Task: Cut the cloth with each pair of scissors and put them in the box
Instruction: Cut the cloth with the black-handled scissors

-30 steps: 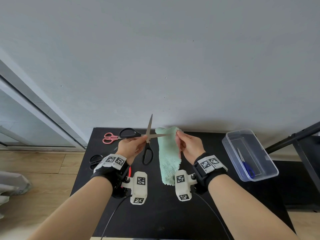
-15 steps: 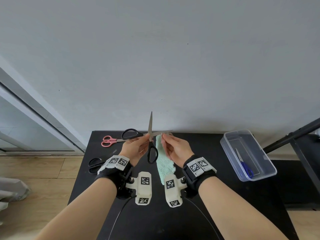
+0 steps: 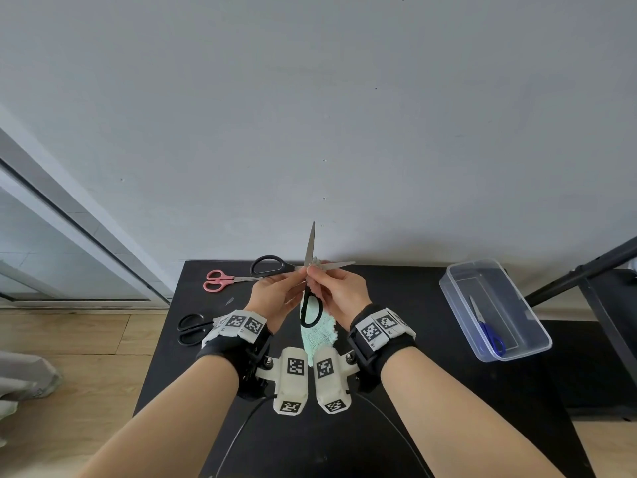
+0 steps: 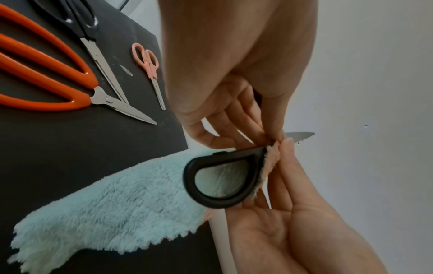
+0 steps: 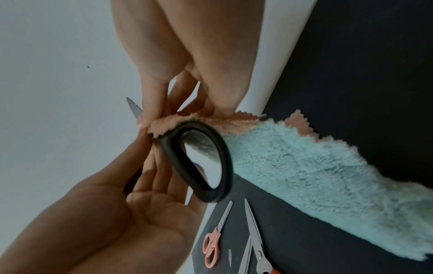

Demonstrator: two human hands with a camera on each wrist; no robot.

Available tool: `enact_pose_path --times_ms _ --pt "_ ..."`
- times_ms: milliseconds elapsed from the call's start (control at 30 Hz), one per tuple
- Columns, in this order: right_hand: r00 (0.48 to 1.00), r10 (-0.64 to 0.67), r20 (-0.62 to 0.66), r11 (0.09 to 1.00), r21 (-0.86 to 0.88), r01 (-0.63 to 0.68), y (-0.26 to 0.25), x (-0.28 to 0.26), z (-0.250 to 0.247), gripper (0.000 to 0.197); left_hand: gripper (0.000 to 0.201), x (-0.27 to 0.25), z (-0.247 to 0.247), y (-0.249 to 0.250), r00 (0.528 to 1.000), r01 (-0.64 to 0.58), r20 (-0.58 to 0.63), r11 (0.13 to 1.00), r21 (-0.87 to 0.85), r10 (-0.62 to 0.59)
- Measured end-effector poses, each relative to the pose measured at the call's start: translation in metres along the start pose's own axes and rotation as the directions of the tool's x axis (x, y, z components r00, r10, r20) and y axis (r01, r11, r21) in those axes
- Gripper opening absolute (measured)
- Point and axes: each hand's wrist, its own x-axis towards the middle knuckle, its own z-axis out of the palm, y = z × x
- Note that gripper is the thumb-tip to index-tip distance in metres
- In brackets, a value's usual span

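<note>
Large black-handled scissors [image 3: 311, 246] are held up over the black table [image 3: 431, 339], blades spread wide, one pointing up and one to the right. My left hand [image 3: 275, 291] grips them near the pivot; one handle loop [image 4: 189, 178] hangs free. My right hand [image 3: 341, 291] pinches the top edge of the mint-green cloth [image 3: 319, 336], which has a peach back. That edge sits at the crotch of the blades, and the cloth [image 5: 316, 166] trails down to the table. At the right stands the clear plastic box [image 3: 510, 355] with blue scissors [image 3: 491, 336] inside.
Pink scissors [image 3: 220, 280] lie at the table's back left and black scissors [image 3: 191, 327] at its left edge. Orange-handled scissors [image 4: 46, 74] lie beside them in the left wrist view. A wall runs behind the table. A dark stand [image 3: 586, 270] rises at the right.
My right hand has carried the cloth's top edge left to the scissors, so both hands now meet. The cloth hangs narrower between the wrists. The scissors stay spread wide.
</note>
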Motion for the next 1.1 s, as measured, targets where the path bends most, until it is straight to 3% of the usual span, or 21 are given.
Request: enact_pose_path --times_ms 133,300,533,700,1100 --pt "1.0 -0.019 -0.02 0.995 -0.1 0.017 -0.002 -0.003 -0.002 0.015 0.02 -0.002 0.001 -0.002 0.999 -0.028 -0.018 0.998 0.058 0.029" --pt "1.0 0.011 -0.002 1.0 -0.014 -0.011 -0.008 -0.008 -0.004 0.011 0.008 -0.004 0.0 -0.002 0.997 -0.065 -0.038 0.992 0.104 0.069" --pt "1.0 0.005 0.006 1.0 0.019 -0.005 -0.008 -0.011 -0.01 0.012 0.01 -0.005 -0.002 0.0 0.993 -0.086 -0.071 0.986 0.145 0.097" --pt "0.996 -0.067 -0.064 0.972 -0.228 0.051 -0.006 -0.004 -0.019 0.018 0.006 -0.006 -0.002 0.002 0.988 -0.114 -0.08 0.977 0.178 0.129" --pt "0.991 -0.125 -0.045 0.966 -0.235 0.111 -0.021 -0.004 -0.044 0.039 0.009 -0.002 -0.021 0.012 0.986 -0.085 -0.123 0.975 0.204 0.111"
